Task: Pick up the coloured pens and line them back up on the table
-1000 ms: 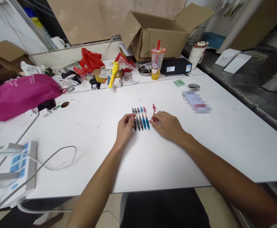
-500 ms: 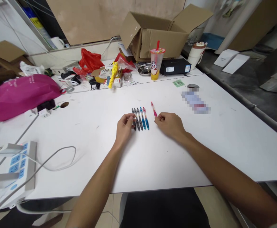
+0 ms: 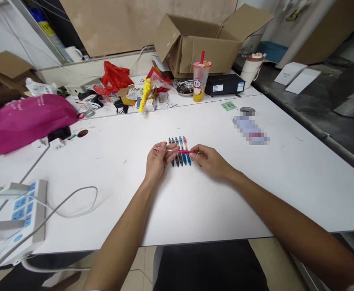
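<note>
Red pen [image 3: 177, 151] has both ends buried under fingertips, left hand [image 3: 158, 162] and right hand [image 3: 211, 160] each with a pinched-shut grip on it, now swung sideways over the row of pens [image 3: 182, 142] on the tabletop [image 3: 195, 202] instead of pointing away, drink cup [image 3: 200, 81] well behind.

1 open cardboard box [image 3: 201, 48] is set behind 1 drink cup [image 3: 200, 83]. 1 pink bag [image 3: 28, 121] is laid at the left, beyond 1 power strip [image 3: 24, 208].

A cluttered office or workroom: white desks [image 3: 256, 194], open cardboard box [image 3: 195, 44], power strip [image 3: 22, 210], stray packaging.
</note>
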Demonstrator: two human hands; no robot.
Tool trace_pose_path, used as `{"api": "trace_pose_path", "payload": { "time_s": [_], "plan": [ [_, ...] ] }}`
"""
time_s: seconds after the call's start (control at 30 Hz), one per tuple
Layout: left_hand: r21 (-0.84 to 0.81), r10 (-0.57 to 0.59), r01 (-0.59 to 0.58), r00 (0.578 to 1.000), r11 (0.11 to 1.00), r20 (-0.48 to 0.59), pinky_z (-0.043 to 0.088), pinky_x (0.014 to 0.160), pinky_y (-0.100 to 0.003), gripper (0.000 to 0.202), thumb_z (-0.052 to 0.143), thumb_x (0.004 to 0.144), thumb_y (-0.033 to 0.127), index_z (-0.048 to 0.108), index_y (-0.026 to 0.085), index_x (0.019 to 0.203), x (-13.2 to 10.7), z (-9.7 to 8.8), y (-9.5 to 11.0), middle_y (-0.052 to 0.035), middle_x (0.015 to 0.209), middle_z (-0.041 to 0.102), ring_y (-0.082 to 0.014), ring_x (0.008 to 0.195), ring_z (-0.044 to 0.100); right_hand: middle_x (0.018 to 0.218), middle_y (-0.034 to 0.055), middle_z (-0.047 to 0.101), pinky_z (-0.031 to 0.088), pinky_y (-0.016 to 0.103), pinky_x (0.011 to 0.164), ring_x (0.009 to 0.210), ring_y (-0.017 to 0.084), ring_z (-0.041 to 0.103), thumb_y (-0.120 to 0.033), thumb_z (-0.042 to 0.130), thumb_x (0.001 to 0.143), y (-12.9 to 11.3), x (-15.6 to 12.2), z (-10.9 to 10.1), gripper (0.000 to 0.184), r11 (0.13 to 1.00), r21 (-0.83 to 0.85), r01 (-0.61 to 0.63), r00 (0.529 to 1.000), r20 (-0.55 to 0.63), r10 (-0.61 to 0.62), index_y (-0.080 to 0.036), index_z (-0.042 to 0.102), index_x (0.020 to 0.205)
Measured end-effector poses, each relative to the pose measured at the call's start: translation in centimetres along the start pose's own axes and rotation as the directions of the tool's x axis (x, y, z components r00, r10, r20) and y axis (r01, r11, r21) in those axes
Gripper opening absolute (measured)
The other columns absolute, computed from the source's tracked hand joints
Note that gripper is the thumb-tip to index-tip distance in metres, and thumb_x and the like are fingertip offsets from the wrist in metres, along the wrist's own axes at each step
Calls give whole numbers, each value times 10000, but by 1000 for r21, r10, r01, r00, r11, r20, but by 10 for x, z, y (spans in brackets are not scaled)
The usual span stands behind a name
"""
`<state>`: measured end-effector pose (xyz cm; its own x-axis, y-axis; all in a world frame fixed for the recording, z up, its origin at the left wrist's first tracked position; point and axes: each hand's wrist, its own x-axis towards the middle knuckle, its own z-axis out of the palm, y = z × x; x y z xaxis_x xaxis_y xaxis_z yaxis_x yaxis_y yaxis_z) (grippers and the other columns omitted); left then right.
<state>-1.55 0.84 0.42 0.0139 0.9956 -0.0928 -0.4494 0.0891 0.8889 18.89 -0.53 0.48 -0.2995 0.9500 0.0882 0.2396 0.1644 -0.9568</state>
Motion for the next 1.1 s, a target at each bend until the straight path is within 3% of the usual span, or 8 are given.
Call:
{"api": "trace_pose_path", "payload": {
  "time_s": [0.13, 0.23, 0.33, 0.57, 0.7, 0.83, 0.97, 1.1],
  "plan": [
    [7, -34, 33, 992, 999, 120, 624, 897, -318, 364, 797, 860, 412, 607, 163, 1044, -3, 1, 0, -140, 1110, 785, -215, 997, 779, 725, 46, 656, 374, 297, 543, 546, 125, 482, -725, 450, 951, 0, 3, 1, 584, 948, 228, -222, 954, 250, 164, -192, 638, 805],
    [12, -34, 32, 982, 999, 184, 613, 933, -326, 367, 837, 822, 369, 632, 166, 1048, -6, 3, 1, -135, 1152, 779, -220, 1048, 766, 640, 17, 601, 311, 285, 505, 505, 115, 437, -746, 513, 908, 1, 5, 1, 572, 906, 286, -312, 928, 298, 225, -203, 598, 752],
    [43, -5, -2, 986, 999, 164, 612, 929, -321, 341, 838, 815, 385, 650, 160, 990, -7, 4, 1, -135, 1133, 784, -221, 1058, 762, 640, -9, 543, 299, 287, 527, 529, 114, 410, -707, 530, 921, -1, 4, 1, 528, 937, 264, -230, 955, 249, 164, -211, 566, 745],
    [136, 18, -23, 999, 990, 35, 621, 797, -249, 309, 788, 853, 433, 678, 157, 935, -4, 4, -2, -113, 1027, 802, -182, 930, 780, 724, -8, 575, 339, 309, 617, 642, 144, 454, -529, 515, 998, -3, -4, 5, 379, 991, -126, 54, 997, 69, -46, -214, 617, 814],
    [158, -7, 4, 1000, 987, 12, 627, 764, -255, 321, 775, 864, 450, 668, 161, 955, -4, 4, -2, -120, 1012, 805, -171, 847, 784, 803, 7, 638, 401, 314, 644, 679, 155, 507, -496, 553, 982, 0, -4, 6, 308, 993, -97, 61, 998, 12, -60, -225, 692, 1022],
    [168, -33, 32, 999, 985, 7, 624, 713, -240, 350, 776, 859, 471, 648, 163, 966, -4, 4, -4, -131, 1018, 805, -156, 768, 780, 829, 39, 673, 453, 330, 650, 653, 151, 537, -532, 472, 1010, 2, -3, 6, 410, 1000, -12, -28, 998, 49, 29, -209, 684, 876],
    [164, -43, 43, 999, 986, -1, 629, 717, -248, 381, 798, 834, 483, 633, 164, 961, -3, 4, -5, -144, 1031, 803, -166, 776, 783, 895, 29, 682, 465, 322, 642, 680, 153, 559, -484, 628, 935, 4, -1, 7, 268, 999, 31, -29, 999, -17, 29, -227, 660, 1007],
    [166, -50, 49, 999, 985, 1, 626, 709, -242, 405, 810, 818, 496, 624, 164, 955, -4, 4, -5, -150, 1036, 801, -173, 793, 786, 902, 33, 690, 471, 348, 686, 686, 157, 566, -491, 546, 980, 5, -1, 7, 291, 1000, 15, -8, 1000, -1, 8, -223, 656, 956]
  ]
}}
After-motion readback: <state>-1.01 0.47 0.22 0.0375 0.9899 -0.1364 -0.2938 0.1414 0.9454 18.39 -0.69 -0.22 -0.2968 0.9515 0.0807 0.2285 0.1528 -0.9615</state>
